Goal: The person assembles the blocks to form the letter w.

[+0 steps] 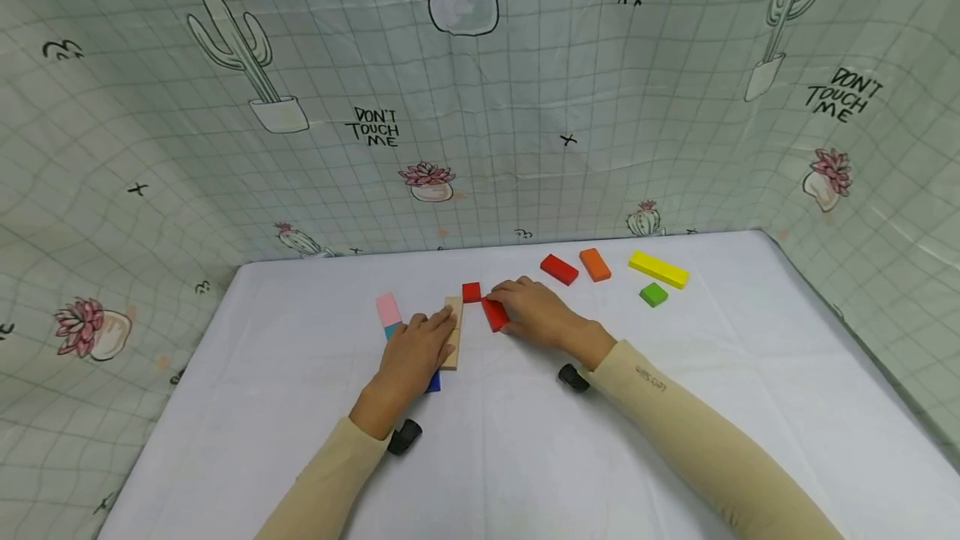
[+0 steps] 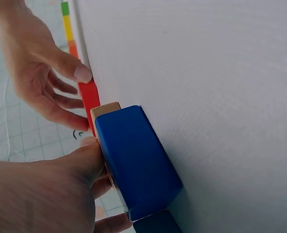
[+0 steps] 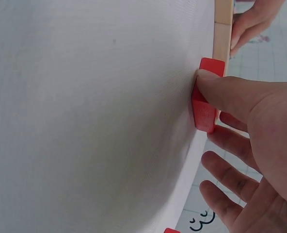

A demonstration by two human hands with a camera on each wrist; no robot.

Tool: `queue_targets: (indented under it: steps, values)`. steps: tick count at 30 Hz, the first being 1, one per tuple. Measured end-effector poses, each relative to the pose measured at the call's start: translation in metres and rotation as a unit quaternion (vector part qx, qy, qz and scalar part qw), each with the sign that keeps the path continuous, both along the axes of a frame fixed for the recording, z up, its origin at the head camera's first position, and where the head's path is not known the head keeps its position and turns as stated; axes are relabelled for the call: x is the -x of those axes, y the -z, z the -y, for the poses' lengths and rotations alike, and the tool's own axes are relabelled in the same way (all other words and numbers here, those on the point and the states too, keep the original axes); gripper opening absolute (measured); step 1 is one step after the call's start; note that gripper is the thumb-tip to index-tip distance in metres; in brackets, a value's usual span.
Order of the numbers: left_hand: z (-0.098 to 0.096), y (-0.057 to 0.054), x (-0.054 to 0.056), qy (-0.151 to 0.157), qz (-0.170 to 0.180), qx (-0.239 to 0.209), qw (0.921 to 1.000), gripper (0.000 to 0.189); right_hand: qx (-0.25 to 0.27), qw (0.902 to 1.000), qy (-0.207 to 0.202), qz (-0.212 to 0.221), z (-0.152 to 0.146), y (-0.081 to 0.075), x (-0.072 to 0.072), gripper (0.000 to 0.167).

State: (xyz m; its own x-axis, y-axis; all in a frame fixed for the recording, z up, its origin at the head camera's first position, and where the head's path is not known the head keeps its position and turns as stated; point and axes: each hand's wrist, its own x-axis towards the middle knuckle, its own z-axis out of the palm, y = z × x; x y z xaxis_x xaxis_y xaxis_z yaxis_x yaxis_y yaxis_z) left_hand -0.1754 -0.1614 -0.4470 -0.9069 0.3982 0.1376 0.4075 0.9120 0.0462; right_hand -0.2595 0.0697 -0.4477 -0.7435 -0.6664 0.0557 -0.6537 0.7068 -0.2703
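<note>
1. Nearest me, my sleeves (image 1: 690, 433) reach in over the white table (image 1: 510, 473), with a black piece (image 1: 405, 437) under my left wrist and another near my right.
2. The blue block (image 2: 136, 160) lies just beside the wood blocks, on their left, partly hidden by my left hand in the head view.
3. My left hand (image 1: 412, 357) has its fingers loosely spread, resting on the wood blocks (image 1: 452, 338), which lie end to end in a line pointing away from me.
4. My right hand (image 1: 540, 312) pinches the red block (image 1: 493, 316) between thumb and forefinger, the other fingers held apart from it. This block is on the table, slightly tilted in line, to the right of the wood blocks' far end.
5. Left of my left fingers, the teal block (image 1: 391, 330) shows only partly, and the pink block (image 1: 388, 308) meets its far end.
6. The red cube (image 1: 471, 292) lies between the wood blocks' far end and the red block; I can't tell whether it touches either.
7. Farther right, the green block (image 1: 654, 294) lies near the yellow block (image 1: 658, 269).
8. Left of those, the orange block (image 1: 596, 265) is near the far red block (image 1: 559, 269).
9. Behind everything hangs a checked cloth (image 1: 517, 82) printed with cacti.
</note>
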Motion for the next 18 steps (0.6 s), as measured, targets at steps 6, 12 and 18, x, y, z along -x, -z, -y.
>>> queue_targets:
  steps: [6,12,18]
  values:
    - [0.000,0.002,0.001,-0.001,-0.002,0.007,1.0000,0.045,0.006,1.0000,0.004,0.006,-0.003,0.000,-0.002,0.058]
    - [0.000,0.003,0.000,-0.003,0.001,0.005,1.0000,0.045,0.015,0.9997,0.015,0.007,-0.015,-0.003,-0.007,0.060]
    - [0.000,0.002,-0.001,-0.003,0.002,0.000,1.0000,0.044,0.028,0.9989,0.037,0.009,-0.036,-0.002,-0.006,0.059]
